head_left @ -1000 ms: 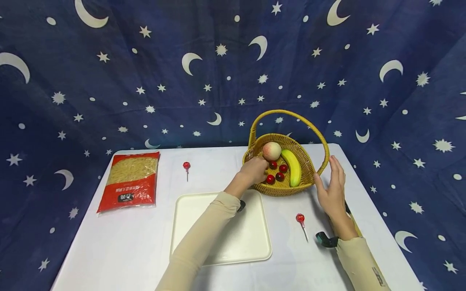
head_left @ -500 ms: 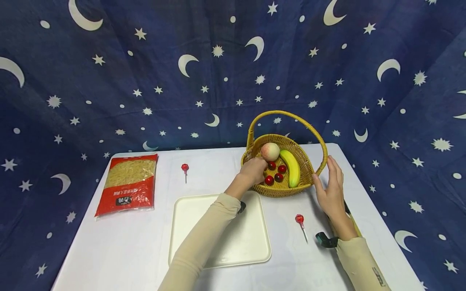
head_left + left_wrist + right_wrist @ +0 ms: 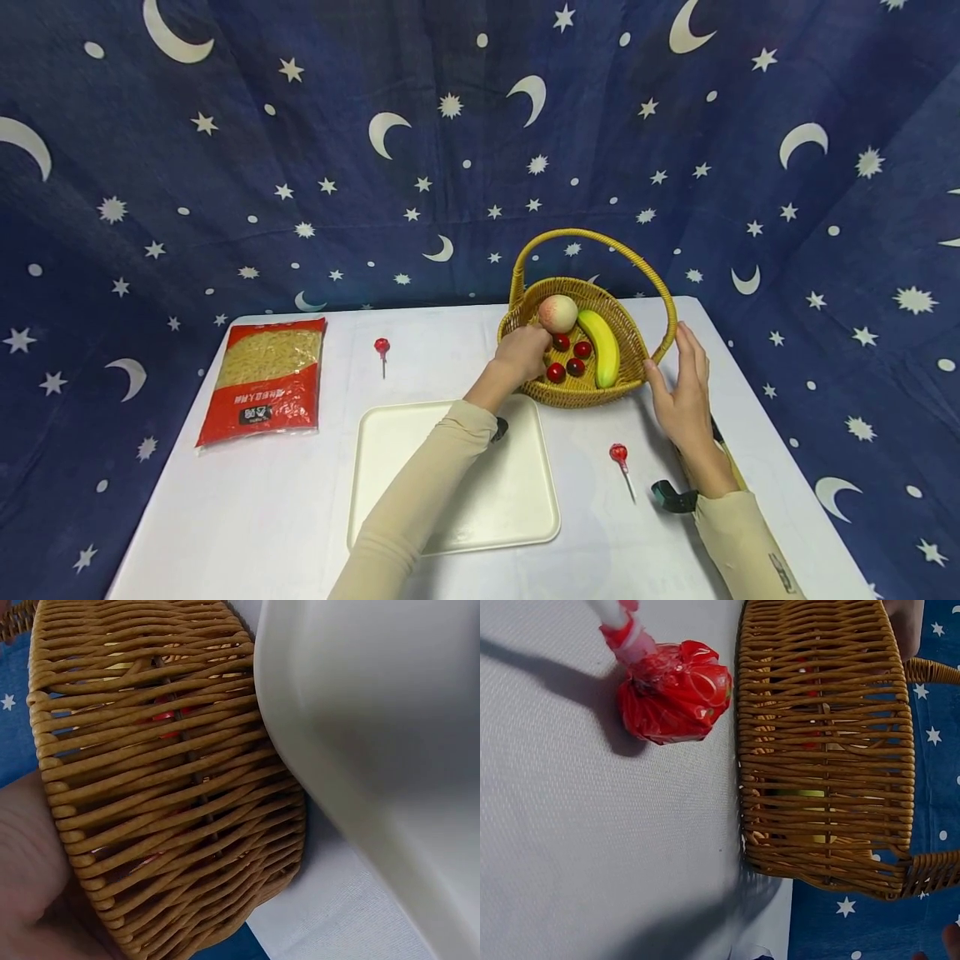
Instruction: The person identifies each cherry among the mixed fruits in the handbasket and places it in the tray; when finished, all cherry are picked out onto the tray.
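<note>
A brown wicker basket (image 3: 566, 398) with a tall arched handle stands at the back right. Inside it lie a peach (image 3: 558, 314), a banana (image 3: 603, 350) and several dark red cherries (image 3: 556, 372). My left hand (image 3: 523, 353) reaches over the basket's left side, knuckles up, beside the peach and cherries. Its fingertips are hidden, and I cannot tell whether they hold anything. My right hand (image 3: 682, 400) is at the right foot of the handle, fingers extended and thumb apart. In the left wrist view, the left hand (image 3: 30, 870) overlaps the basket rim.
A cream tray (image 3: 517, 492) lies in front of the basket, under my left forearm. One red lollipop (image 3: 618, 454) lies right of the tray, another lollipop (image 3: 382, 346) behind it. A red pasta bag (image 3: 266, 379) is at the left. My right forearm partly covers a black-and-yellow object (image 3: 727, 454).
</note>
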A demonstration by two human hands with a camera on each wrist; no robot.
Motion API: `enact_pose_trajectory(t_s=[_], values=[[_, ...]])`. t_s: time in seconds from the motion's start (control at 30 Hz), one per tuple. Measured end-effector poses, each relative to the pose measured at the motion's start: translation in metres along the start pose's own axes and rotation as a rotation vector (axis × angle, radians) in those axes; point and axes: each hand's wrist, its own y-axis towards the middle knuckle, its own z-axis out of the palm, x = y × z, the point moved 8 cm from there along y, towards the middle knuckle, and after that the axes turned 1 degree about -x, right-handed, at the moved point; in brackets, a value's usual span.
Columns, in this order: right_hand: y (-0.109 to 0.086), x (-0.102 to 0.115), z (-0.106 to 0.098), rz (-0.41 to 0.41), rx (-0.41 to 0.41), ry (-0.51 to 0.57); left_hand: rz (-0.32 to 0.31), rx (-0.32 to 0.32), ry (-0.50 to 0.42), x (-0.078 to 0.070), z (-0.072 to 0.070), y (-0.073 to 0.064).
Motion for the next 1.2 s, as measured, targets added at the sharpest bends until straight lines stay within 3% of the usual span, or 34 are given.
enact_pose_trajectory(t_s=[0.4, 0.83, 1.07, 1.2], values=[[-0.002, 0.000, 0.003, 0.012, 0.001, 0.000, -0.070, 0.043, -0.004, 0.006, 0.005, -0.001], [-0.002, 0.001, 0.006, 0.004, 0.010, 0.000, -0.094, -0.001, -0.026, 0.010, 0.005, -0.001], [-0.001, 0.001, 0.004, -0.001, 0.006, -0.009, -0.051, -0.072, -0.074, 0.007, -0.008, -0.005], [-0.001, 0.001, 0.000, -0.009, -0.007, -0.010, -0.017, -0.127, -0.142, 0.004, -0.025, -0.011]])
